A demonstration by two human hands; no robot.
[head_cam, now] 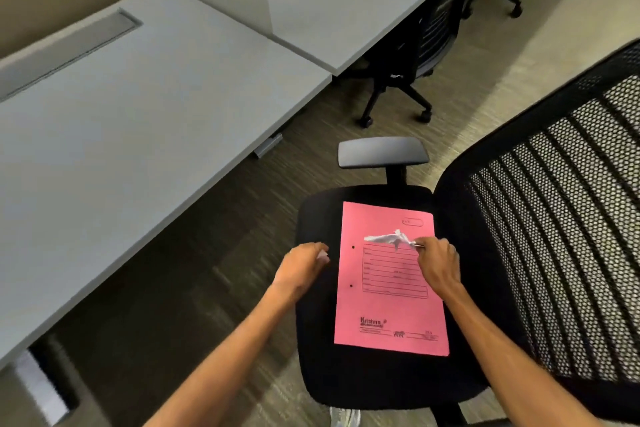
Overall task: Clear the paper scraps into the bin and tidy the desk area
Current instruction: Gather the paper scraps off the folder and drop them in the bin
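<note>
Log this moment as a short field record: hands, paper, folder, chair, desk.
left hand: closed, a small pale bit showing at its fingertips, beside the folder's left edge
right hand: pinching crumpled white paper scraps above the folder
folder: pink, closed, flat on the chair seat, printed side up
chair: black seat, mesh back to the right, armrest beyond the folder
desk: grey top, to the left, nothing on the visible part
bin: not in view

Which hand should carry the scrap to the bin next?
Right. The right hand already pinches the crumpled paper scrap above the pink folder on the chair seat. The left hand is curled beside the folder.
</note>
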